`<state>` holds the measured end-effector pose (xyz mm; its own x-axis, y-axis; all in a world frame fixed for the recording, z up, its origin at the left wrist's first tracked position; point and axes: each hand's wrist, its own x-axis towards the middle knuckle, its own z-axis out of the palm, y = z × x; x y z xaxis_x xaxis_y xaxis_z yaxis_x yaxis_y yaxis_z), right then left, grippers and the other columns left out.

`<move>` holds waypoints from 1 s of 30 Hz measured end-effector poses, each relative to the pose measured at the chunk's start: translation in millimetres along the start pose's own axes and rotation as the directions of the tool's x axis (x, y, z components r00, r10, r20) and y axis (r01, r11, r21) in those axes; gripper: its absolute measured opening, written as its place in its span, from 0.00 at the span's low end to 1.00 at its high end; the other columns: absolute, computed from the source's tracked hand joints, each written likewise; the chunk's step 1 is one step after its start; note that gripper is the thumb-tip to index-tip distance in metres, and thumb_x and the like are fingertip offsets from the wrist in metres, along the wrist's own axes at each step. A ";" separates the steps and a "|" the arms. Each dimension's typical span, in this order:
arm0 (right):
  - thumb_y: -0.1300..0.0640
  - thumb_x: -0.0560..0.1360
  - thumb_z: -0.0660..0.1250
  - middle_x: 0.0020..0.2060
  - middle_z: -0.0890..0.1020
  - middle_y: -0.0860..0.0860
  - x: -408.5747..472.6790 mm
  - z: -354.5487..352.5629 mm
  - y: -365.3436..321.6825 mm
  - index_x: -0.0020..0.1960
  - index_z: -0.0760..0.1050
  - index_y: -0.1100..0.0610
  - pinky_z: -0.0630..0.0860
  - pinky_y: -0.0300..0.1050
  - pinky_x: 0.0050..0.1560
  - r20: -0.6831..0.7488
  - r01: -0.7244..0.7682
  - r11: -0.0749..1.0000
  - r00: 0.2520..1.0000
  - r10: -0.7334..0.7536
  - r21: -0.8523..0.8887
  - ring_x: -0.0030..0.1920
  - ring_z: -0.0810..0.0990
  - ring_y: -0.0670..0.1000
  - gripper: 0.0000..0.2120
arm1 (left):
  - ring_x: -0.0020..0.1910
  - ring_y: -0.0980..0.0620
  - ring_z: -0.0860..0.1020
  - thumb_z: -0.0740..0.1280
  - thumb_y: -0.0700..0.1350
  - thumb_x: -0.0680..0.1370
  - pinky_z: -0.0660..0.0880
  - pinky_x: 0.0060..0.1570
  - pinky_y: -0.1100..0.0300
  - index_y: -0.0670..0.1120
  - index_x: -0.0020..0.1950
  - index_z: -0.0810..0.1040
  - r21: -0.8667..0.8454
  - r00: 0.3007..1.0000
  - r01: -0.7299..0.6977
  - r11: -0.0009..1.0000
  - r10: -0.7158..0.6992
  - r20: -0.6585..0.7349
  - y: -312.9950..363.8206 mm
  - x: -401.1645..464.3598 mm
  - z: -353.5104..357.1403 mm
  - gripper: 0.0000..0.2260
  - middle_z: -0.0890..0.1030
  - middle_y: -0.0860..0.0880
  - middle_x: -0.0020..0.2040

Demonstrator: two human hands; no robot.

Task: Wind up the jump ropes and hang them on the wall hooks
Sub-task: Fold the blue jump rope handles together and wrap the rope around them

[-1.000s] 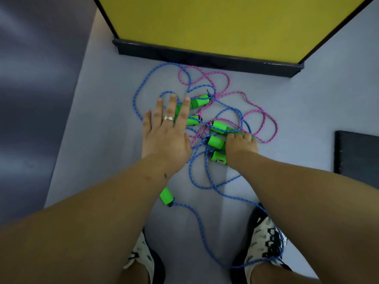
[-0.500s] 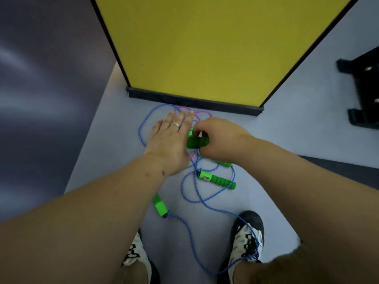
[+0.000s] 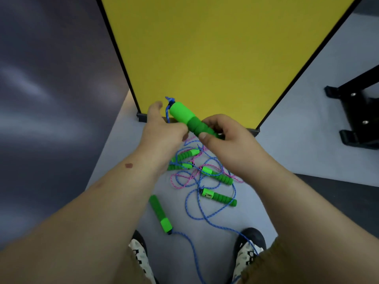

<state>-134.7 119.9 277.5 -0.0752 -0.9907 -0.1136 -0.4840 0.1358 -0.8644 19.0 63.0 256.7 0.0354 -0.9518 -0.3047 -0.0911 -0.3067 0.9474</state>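
My right hand [image 3: 227,138] grips the ribbed end of a green jump rope handle [image 3: 185,116], lifted above the floor and tilted up to the left. My left hand [image 3: 162,130] pinches the blue rope [image 3: 168,108] that leaves the handle's top end. Below my hands, blue ropes [image 3: 202,212] and a pink rope [image 3: 184,181] lie tangled on the grey floor with several green handles: one [image 3: 161,215] near my left shoe, one [image 3: 219,197] to its right, another [image 3: 217,176] above that. No wall hooks are in view.
A yellow panel [image 3: 215,48] with a black frame stands right behind the pile. A black metal stand [image 3: 356,111] sits on the floor at the right. A dark mat [image 3: 336,191] lies at right. My two shoes [image 3: 141,255] stand at the bottom, blue rope running past the right one.
My right hand has lifted one green handle out of the pile. My left hand left the floor and took hold of the blue rope at the handle's top. The view tilted upward.
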 end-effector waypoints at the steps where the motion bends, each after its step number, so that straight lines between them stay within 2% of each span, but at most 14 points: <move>1: 0.53 0.79 0.68 0.42 0.79 0.43 -2.6 8.4 2.5 0.57 0.76 0.48 0.69 0.35 0.39 -0.015 -0.017 0.998 1.000 0.018 0.060 0.37 0.73 0.39 0.07 | 0.45 0.44 0.82 0.67 0.38 0.65 0.81 0.53 0.43 0.42 0.71 0.69 -0.162 0.997 0.062 0.985 -0.053 0.058 1.9 0.4 1.2 0.33 0.81 0.36 0.52; 2: 0.52 0.80 0.66 0.43 0.79 0.42 -4.3 17.2 4.8 0.58 0.75 0.47 0.69 0.37 0.39 -0.018 -0.034 0.993 0.999 0.036 0.117 0.37 0.73 0.39 0.07 | 0.46 0.42 0.80 0.66 0.38 0.67 0.79 0.54 0.40 0.38 0.64 0.73 -0.273 0.990 0.098 0.957 -0.065 0.127 3.4 -0.7 2.8 0.24 0.80 0.36 0.51; 4: 0.52 0.80 0.67 0.45 0.80 0.41 -5.1 30.1 8.1 0.60 0.74 0.47 0.70 0.39 0.41 -0.002 -0.065 0.974 0.998 0.067 0.219 0.39 0.75 0.39 0.09 | 0.47 0.42 0.78 0.67 0.40 0.73 0.77 0.52 0.43 0.40 0.52 0.75 -0.302 0.976 0.123 0.945 -0.060 0.210 3.6 -5.8 7.8 0.09 0.78 0.37 0.48; 9: 0.58 0.72 0.76 0.44 0.82 0.48 -2.4 30.1 10.5 0.54 0.75 0.54 0.80 0.42 0.44 0.035 -0.108 0.953 0.994 0.103 0.284 0.43 0.81 0.45 0.14 | 0.42 0.47 0.81 0.69 0.42 0.80 0.79 0.44 0.51 0.44 0.56 0.75 -0.132 0.944 0.052 0.990 -0.006 0.331 -2.3 -3.2 16.4 0.07 0.79 0.44 0.45; 12: 0.54 0.68 0.79 0.42 0.81 0.49 -4.7 22.2 9.8 0.52 0.74 0.53 0.80 0.44 0.41 -0.008 -0.118 0.975 0.992 0.122 0.190 0.40 0.80 0.46 0.18 | 0.42 0.47 0.81 0.73 0.44 0.77 0.78 0.42 0.52 0.45 0.57 0.75 -0.113 0.927 0.086 0.990 -0.038 0.373 -1.9 -3.4 18.8 0.12 0.79 0.45 0.44; 13: 0.54 0.67 0.80 0.42 0.80 0.49 -5.4 20.5 9.4 0.52 0.74 0.52 0.81 0.46 0.41 0.027 -0.116 0.979 0.993 0.113 0.168 0.40 0.79 0.47 0.19 | 0.42 0.48 0.81 0.74 0.45 0.75 0.78 0.42 0.51 0.47 0.58 0.75 -0.089 0.927 0.090 0.992 -0.051 0.371 -2.0 -4.0 19.9 0.14 0.80 0.45 0.44; 15: 0.61 0.69 0.78 0.41 0.80 0.51 -8.2 18.9 10.2 0.51 0.76 0.53 0.80 0.48 0.44 0.137 -0.118 0.952 0.987 0.082 0.283 0.39 0.79 0.48 0.16 | 0.43 0.47 0.81 0.73 0.42 0.71 0.78 0.44 0.49 0.50 0.59 0.77 -0.095 0.926 0.140 0.986 -0.097 0.365 -1.4 -4.7 20.4 0.17 0.81 0.45 0.46; 18: 0.63 0.71 0.71 0.48 0.82 0.55 -8.4 13.7 12.3 0.54 0.77 0.56 0.81 0.52 0.47 0.077 -0.129 0.907 0.991 0.107 0.401 0.43 0.82 0.55 0.12 | 0.47 0.47 0.83 0.64 0.37 0.65 0.79 0.43 0.49 0.47 0.60 0.79 -0.099 0.886 0.173 0.980 -0.111 0.450 2.7 -4.8 16.8 0.23 0.83 0.44 0.52; 20: 0.67 0.76 0.66 0.51 0.83 0.51 -8.7 8.6 9.9 0.57 0.77 0.59 0.82 0.46 0.45 0.098 -0.153 0.868 0.988 0.121 0.472 0.44 0.86 0.50 0.10 | 0.46 0.49 0.83 0.62 0.35 0.65 0.81 0.43 0.50 0.46 0.61 0.79 -0.074 0.832 0.188 0.979 -0.119 0.541 5.8 -5.4 12.4 0.25 0.84 0.45 0.53; 22: 0.65 0.79 0.66 0.46 0.86 0.46 -9.2 5.2 10.1 0.54 0.81 0.57 0.80 0.40 0.42 0.157 -0.119 0.949 0.985 0.075 0.293 0.41 0.86 0.45 0.08 | 0.48 0.47 0.82 0.62 0.35 0.64 0.80 0.45 0.49 0.49 0.60 0.82 -0.025 0.780 0.198 0.980 -0.142 0.610 7.1 -5.3 7.7 0.27 0.83 0.45 0.59; 24: 0.59 0.79 0.69 0.41 0.87 0.50 -9.4 4.8 15.2 0.49 0.84 0.56 0.79 0.47 0.41 0.195 -0.093 0.989 0.978 0.070 0.113 0.39 0.84 0.47 0.05 | 0.48 0.45 0.80 0.62 0.36 0.64 0.78 0.46 0.48 0.54 0.61 0.82 0.056 0.743 0.180 0.982 -0.173 0.646 8.3 -5.8 5.4 0.28 0.81 0.45 0.62; 26: 0.58 0.79 0.69 0.38 0.86 0.50 -8.1 4.1 17.0 0.48 0.85 0.57 0.78 0.43 0.42 0.201 -0.103 0.982 0.977 0.071 0.158 0.38 0.83 0.46 0.06 | 0.42 0.45 0.80 0.63 0.37 0.65 0.78 0.42 0.51 0.53 0.63 0.80 0.089 0.734 0.183 0.979 -0.196 0.650 8.0 -5.8 5.8 0.28 0.83 0.42 0.55; 28: 0.60 0.80 0.68 0.38 0.86 0.55 -5.4 1.4 16.0 0.48 0.85 0.60 0.77 0.38 0.42 0.169 -0.155 0.935 0.980 0.105 0.319 0.36 0.81 0.45 0.07 | 0.34 0.47 0.80 0.64 0.38 0.65 0.77 0.35 0.56 0.47 0.62 0.79 0.078 0.751 0.211 0.974 -0.213 0.626 8.7 -4.3 5.2 0.24 0.82 0.41 0.44; 30: 0.57 0.79 0.69 0.41 0.86 0.56 0.0 -4.6 16.1 0.47 0.85 0.59 0.73 0.37 0.38 0.060 -0.196 0.889 0.980 0.188 0.415 0.34 0.77 0.44 0.07 | 0.32 0.49 0.80 0.64 0.40 0.66 0.76 0.30 0.59 0.43 0.58 0.79 0.129 0.765 0.187 0.974 -0.227 0.602 9.5 -2.1 1.9 0.20 0.84 0.44 0.41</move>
<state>-146.5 122.1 265.9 -0.1120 -0.9463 -0.3032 -0.0540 0.3104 -0.9491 16.1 62.0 266.1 -0.5516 -0.6623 -0.5071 -0.2105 -0.4777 0.8529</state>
